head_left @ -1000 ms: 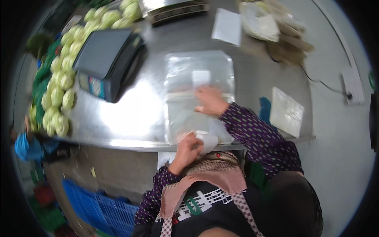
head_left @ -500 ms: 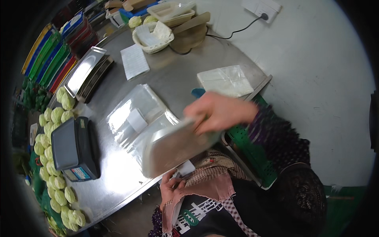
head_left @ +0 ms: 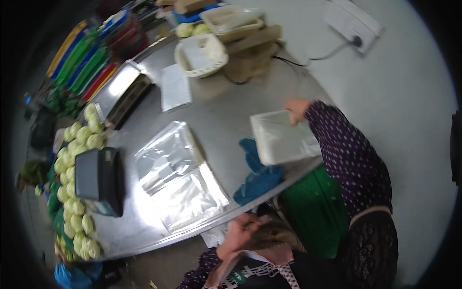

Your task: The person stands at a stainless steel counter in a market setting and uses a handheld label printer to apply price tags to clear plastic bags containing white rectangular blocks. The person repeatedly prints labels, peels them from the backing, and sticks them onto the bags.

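My right hand (head_left: 297,111) reaches over the table to the far edge of a flat stack of pale plastic bags (head_left: 284,144). Its thumb and fingers close on that edge, slightly blurred. A crumpled blue cloth or glove (head_left: 260,180) lies beside the stack, towards me. Close to my body, below the table edge, my left hand (head_left: 238,236) is closed in front of the pinkish apron (head_left: 276,257); whatever it grips is hidden. Shiny clear plastic bags (head_left: 180,178) lie spread on the table in the middle.
On the steel table (head_left: 219,113) are a white basket (head_left: 211,65), a paper sheet (head_left: 175,89), a metal-topped scale (head_left: 126,89) and a dark-screened device (head_left: 98,176). Pale green cabbages (head_left: 77,212) line the left side. A green crate (head_left: 315,207) stands below the right edge.
My right hand has moved up and right; the flat, blurred see-through thing it carried is no longer near my body. The blue cloth has come into fuller view. The whole view has shifted.
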Tool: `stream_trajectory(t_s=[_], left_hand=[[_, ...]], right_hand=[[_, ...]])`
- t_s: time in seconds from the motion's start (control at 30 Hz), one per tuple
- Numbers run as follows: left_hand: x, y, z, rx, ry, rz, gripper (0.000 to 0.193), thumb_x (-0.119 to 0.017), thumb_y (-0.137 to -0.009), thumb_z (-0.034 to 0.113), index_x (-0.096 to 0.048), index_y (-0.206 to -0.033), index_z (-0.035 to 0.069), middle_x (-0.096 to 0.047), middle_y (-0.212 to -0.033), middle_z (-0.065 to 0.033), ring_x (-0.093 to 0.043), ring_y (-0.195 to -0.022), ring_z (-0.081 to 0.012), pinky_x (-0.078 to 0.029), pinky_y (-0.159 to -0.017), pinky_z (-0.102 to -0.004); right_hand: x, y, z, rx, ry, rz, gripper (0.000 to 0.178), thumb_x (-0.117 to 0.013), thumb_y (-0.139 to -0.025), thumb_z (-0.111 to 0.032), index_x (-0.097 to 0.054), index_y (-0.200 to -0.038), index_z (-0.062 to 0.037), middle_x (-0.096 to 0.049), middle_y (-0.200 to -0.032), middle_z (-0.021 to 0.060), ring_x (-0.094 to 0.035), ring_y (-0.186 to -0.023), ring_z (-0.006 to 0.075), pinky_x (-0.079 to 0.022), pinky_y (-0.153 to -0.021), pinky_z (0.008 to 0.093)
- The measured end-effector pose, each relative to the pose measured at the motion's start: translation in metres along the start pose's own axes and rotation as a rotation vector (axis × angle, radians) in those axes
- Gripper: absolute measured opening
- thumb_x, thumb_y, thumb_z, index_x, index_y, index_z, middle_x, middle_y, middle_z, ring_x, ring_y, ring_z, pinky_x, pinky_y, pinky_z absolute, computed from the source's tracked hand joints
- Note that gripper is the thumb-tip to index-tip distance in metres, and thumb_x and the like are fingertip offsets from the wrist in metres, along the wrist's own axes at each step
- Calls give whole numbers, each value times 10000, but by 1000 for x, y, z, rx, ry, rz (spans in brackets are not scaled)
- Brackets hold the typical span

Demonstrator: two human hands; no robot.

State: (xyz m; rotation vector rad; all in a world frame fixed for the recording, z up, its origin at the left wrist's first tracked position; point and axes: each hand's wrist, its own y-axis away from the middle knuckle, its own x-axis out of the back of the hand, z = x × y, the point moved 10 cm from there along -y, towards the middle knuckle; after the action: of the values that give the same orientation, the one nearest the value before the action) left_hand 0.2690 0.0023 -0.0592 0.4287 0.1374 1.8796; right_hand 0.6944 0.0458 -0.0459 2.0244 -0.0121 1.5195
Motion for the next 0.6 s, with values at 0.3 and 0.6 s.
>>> stream_trajectory(t_s=[0.3, 0.6], left_hand=[[-58, -13, -2, -54, -96, -17, 244, -684, -866, 279, -712, -956, 54, -678, -931, -163, -666, -859, -346, -528, -749, -407], [-38, 14, 1, -72, 54, 88, 256, -704, -861, 272, -692, -868, 17, -688, -776, -134, -666, -708, -263, -510, -638, -369]], right_hand=[[-35, -16, 64, -7, -281, -33, 1011, -944, -422, -411, -566, -1260, 9, -648, -1203, 206, -619, -1133, 337, -490, -979, 420], [12, 51, 17, 31, -216, -23, 493, -881, -545, -187, -733, -978, -4, -728, -885, 135, -705, -803, 259, -548, -768, 401]])
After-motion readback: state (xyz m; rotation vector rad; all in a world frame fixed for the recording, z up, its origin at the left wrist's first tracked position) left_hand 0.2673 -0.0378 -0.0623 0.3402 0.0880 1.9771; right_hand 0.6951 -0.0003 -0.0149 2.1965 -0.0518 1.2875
